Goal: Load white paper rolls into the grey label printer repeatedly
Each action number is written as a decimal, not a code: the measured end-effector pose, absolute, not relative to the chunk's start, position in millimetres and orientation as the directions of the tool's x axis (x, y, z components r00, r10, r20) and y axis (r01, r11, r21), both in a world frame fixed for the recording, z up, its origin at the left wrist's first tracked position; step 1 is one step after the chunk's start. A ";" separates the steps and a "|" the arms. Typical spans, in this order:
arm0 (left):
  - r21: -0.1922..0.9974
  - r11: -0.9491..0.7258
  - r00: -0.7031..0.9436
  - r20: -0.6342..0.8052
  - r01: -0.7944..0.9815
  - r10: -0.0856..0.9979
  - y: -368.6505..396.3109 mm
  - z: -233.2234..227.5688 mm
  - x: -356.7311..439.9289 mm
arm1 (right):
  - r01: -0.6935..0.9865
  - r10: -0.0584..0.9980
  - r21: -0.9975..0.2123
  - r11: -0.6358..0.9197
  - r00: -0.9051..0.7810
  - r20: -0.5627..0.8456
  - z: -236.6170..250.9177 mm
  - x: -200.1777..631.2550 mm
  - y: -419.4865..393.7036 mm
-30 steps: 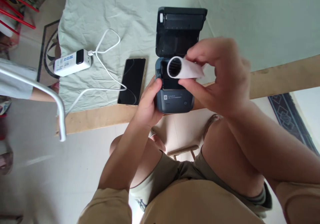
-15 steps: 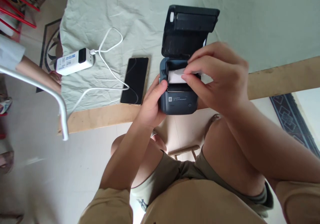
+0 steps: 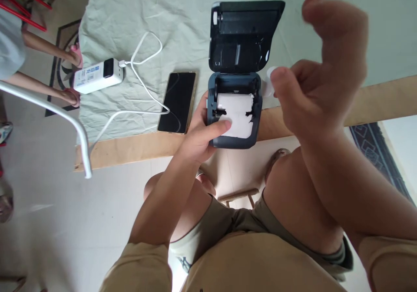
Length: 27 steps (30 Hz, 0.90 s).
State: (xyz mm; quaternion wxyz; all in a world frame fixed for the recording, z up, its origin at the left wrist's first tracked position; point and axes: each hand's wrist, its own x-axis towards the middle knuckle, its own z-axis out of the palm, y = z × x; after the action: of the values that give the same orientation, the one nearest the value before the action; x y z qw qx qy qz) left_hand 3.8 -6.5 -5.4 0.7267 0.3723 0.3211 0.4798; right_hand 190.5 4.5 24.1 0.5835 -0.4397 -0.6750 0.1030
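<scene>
A dark blue-grey portable label printer [image 3: 215, 142] is held at the table's front edge, its black lid [image 3: 244, 36] swung up. My left hand [image 3: 203, 138] grips its left side, the thumb pressing a white paper strip [image 3: 240, 127]. The strip comes off a paper roll [image 3: 235, 103] inside and lies over the printer's front, with ragged edges. My right hand [image 3: 321, 70] is raised to the right of the printer, thumb and index finger apart. A pale round piece [image 3: 268, 83] shows beside its thumb tip; whether the thumb touches it I cannot tell.
Left of the printer lies a black phone [image 3: 177, 103] on the green cloth [image 3: 182, 27]. Further left is a white power bank [image 3: 97, 76] with a white cable [image 3: 140, 81]. A white metal bar [image 3: 61, 114] crosses the left side. Another person's legs [image 3: 48, 90] show beyond it.
My right hand has let go of the paper and moved up and right. The paper strip now stretches over the printer's front, and my left thumb has shifted onto it.
</scene>
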 end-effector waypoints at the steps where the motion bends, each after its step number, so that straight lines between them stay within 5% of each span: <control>1: 0.860 0.257 0.337 -0.107 -0.440 0.935 -6.4 -6.2 3.0 | 0.434 0.759 -0.709 0.556 0.081 0.646 25.0 192.3 5.5; 4: 0.887 0.243 0.336 -0.108 -0.392 0.936 -6.6 -6.9 1.5 | 0.355 0.806 -0.764 0.539 0.045 0.590 25.6 192.3 5.5; 15: 0.859 0.241 0.300 -0.109 -0.451 0.948 -7.2 -3.8 4.9 | 0.468 0.751 -0.609 0.641 -0.216 0.624 14.1 191.7 -0.4; 20: 0.841 0.182 0.262 -0.049 -0.510 0.964 -10.4 -2.3 6.3 | 0.388 0.789 -0.692 0.609 -0.205 0.579 14.2 186.4 -8.9; 27: 0.857 0.239 0.280 -0.117 -0.457 0.953 -12.3 -3.5 3.8 | 0.187 0.907 -0.907 0.378 -0.271 0.322 6.1 178.7 -15.0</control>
State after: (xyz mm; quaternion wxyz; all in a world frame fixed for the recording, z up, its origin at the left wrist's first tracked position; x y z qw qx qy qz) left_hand 3.8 -12.3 -3.5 0.7110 0.3668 0.3378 0.4958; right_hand 178.7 -15.0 6.1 0.4568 -0.3950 -0.6929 0.3940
